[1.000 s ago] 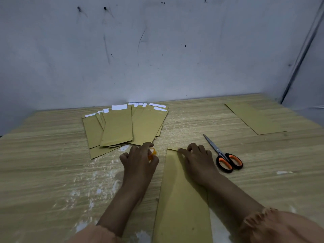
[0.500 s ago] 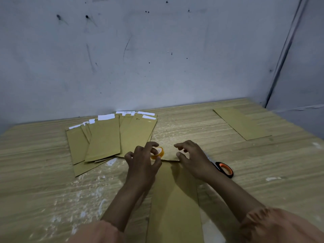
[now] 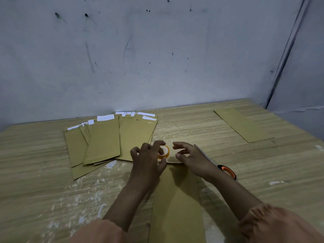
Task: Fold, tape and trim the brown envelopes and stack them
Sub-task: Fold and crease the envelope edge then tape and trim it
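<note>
A long brown envelope (image 3: pixel 177 199) lies lengthwise on the wooden table (image 3: pixel 263 163) in front of me, its far end folded over. My left hand (image 3: pixel 147 158) grips a small roll of clear tape with an orange core (image 3: pixel 164 151) just left of that far end. My right hand (image 3: pixel 191 156) hovers over the envelope's far right corner, fingers spread and curved, thumb and forefinger apart, holding nothing that I can see. Whether a tape strip runs between the hands cannot be told.
Several brown envelopes with white strips at their far ends lie fanned in a pile (image 3: pixel 105 141) at the back left. Orange-handled scissors (image 3: pixel 228 171) lie partly hidden behind my right wrist. A single flat envelope (image 3: pixel 243 125) sits at the back right. A grey wall closes the far side.
My right hand has lifted off the envelope's far end and spread its fingers. My left hand has brought the tape roll up beside that end. My head has tilted upward.
</note>
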Demonstrator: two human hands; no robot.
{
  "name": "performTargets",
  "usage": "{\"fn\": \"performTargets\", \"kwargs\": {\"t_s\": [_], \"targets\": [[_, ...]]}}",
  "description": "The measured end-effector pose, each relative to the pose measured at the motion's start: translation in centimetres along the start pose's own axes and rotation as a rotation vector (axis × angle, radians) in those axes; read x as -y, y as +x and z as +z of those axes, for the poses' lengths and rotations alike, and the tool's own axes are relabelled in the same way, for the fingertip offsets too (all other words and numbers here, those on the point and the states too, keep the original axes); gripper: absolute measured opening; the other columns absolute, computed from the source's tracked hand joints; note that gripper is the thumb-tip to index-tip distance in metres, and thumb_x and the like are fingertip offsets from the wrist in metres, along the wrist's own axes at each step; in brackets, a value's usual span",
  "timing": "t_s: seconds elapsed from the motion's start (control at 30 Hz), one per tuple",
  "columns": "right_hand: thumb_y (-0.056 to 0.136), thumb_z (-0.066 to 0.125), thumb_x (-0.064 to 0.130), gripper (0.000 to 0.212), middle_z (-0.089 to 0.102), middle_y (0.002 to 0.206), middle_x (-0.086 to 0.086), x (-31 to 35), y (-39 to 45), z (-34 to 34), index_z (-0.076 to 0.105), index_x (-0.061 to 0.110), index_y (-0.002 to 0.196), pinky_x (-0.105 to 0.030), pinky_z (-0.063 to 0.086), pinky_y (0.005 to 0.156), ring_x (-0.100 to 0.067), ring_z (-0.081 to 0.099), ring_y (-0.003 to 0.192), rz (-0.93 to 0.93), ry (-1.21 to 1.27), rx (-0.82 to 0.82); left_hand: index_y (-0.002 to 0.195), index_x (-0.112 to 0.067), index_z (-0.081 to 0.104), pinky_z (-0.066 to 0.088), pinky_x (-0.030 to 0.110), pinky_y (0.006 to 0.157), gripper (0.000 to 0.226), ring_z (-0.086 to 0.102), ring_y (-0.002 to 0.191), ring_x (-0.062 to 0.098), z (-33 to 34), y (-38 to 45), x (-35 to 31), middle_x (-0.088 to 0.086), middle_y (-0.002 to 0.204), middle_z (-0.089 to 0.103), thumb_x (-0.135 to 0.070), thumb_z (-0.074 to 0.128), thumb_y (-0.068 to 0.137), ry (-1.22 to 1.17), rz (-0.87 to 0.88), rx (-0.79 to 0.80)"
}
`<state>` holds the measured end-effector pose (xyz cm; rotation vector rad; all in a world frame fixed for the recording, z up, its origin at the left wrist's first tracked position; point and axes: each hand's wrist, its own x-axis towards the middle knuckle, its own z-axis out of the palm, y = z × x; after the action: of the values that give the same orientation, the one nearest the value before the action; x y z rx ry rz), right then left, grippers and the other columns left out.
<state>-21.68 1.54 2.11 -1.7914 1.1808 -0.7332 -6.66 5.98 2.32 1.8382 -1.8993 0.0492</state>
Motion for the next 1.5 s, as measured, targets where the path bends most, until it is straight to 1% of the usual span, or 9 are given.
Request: {"fn": "performTargets", "kwargs": {"t_s": [0.2, 0.33, 0.5, 0.63, 0.77, 1.0, 1.1, 1.3, 1.5], "targets": [[0.096, 0.049, 0.008, 0.044, 0.051, 0.125, 0.012, -0.2, 0.3, 0.0, 0.044, 0.023, 0.137, -0.022, 0.04, 0.098, -0.005, 0.047, 0.113, 0.03, 0.088, 0.074, 0.136, -0.035, 0.03, 0.004, 0.021, 0.077, 0.044, 0.033, 0.124, 0.003, 0.0, -0.1, 0.1, -0.02, 0.122, 0.052, -0.034, 0.046, 0.095, 0.034, 0.038, 0.034], [0.097, 0.047, 0.006, 0.04, 0.054, 0.121, 0.01, -0.4, 0.6, 0.0, 0.048, 0.02, 0.134, -0.02, 0.039, 0.097, -0.006, 0.048, 0.114, 0.029, 0.103, 0.097, 0.135, -0.036, 0.031, 0.004, 0.021, 0.077, 0.042, 0.032, 0.122, 0.002, 0.1, 0.0, 0.3, -0.021, 0.122, 0.051, -0.034, 0.045, 0.095, 0.024, 0.051, 0.049], [0.096, 0.05, 0.009, 0.024, 0.061, 0.107, 0.009, -0.5, 0.8, 0.1, 0.061, 0.019, 0.115, -0.014, 0.041, 0.085, -0.003, 0.053, 0.101, -0.01, 0.059, 0.065, 0.135, -0.036, 0.033, 0.004, 0.021, 0.077, 0.043, 0.033, 0.122, 0.002, 0.2, 0.1, 0.4, -0.021, 0.12, 0.053, -0.033, 0.047, 0.094, 0.006, 0.069, 0.061], [0.092, 0.058, 0.01, 0.013, 0.065, 0.097, 0.006, -1.0, 1.0, 0.2, 0.064, 0.021, 0.096, -0.025, 0.046, 0.087, -0.008, 0.058, 0.096, -0.037, 0.036, -0.022, 0.134, -0.036, 0.032, 0.004, 0.02, 0.078, 0.042, 0.032, 0.121, 0.001, 0.2, 0.2, 0.4, -0.021, 0.119, 0.053, -0.032, 0.047, 0.095, -0.007, 0.072, 0.058], [0.091, 0.06, 0.013, 0.017, 0.061, 0.083, 0.011, -0.9, 1.0, 0.0, 0.06, 0.026, 0.08, -0.021, 0.043, 0.077, -0.002, 0.055, 0.084, -0.052, -0.001, -0.067, 0.134, -0.037, 0.032, 0.005, 0.021, 0.078, 0.042, 0.032, 0.12, 0.0, 0.2, 0.4, 0.5, -0.022, 0.117, 0.053, -0.033, 0.046, 0.095, -0.008, 0.079, 0.063], [0.096, 0.049, 0.017, 0.01, 0.054, 0.084, 0.005, -0.5, 0.6, -0.2, 0.053, 0.017, 0.087, -0.022, 0.039, 0.076, -0.01, 0.049, 0.084, -0.03, -0.088, -0.078, 0.134, -0.037, 0.032, 0.007, 0.023, 0.076, 0.039, 0.034, 0.117, 0.002, 0.2, 0.9, 0.3, -0.021, 0.114, 0.054, -0.039, 0.043, 0.097, -0.035, 0.108, 0.099], [0.097, 0.047, 0.017, 0.01, 0.053, 0.087, 0.003, -0.4, 0.1, -0.5, 0.052, 0.013, 0.089, -0.018, 0.038, 0.071, -0.011, 0.048, 0.084, -0.024, -0.099, -0.085, 0.131, -0.037, 0.035, 0.009, 0.025, 0.076, 0.036, 0.038, 0.112, 0.003, 0.4, 1.1, 0.6, -0.019, 0.102, 0.052, -0.042, 0.043, 0.096, -0.082, 0.082, 0.11], [0.098, 0.044, 0.019, 0.013, 0.059, 0.096, -0.004, -0.6, -0.3, -0.6, 0.052, 0.012, 0.09, -0.026, 0.042, 0.077, -0.017, 0.055, 0.093, 0.085, -0.065, -0.116, 0.106, -0.033, 0.054, 0.011, 0.027, 0.074, 0.024, 0.045, 0.094, 0.002, 0.3, 1.8, 0.2, -0.016, 0.079, 0.051, -0.049, 0.055, 0.088, -0.202, -0.025, 0.114], [0.098, 0.044, 0.019, 0.013, 0.063, 0.101, -0.004, -1.1, -0.6, -1.0, 0.053, 0.011, 0.093, -0.02, 0.041, 0.07, -0.013, 0.056, 0.089, 0.161, -0.062, -0.18, 0.094, -0.035, 0.06, 0.009, 0.028, 0.071, 0.015, 0.045, 0.091, 0.005, 0.7, 2.1, -0.2, -0.018, 0.082, 0.054, -0.037, 0.045, 0.096, -0.271, -0.073, 0.198]]}}
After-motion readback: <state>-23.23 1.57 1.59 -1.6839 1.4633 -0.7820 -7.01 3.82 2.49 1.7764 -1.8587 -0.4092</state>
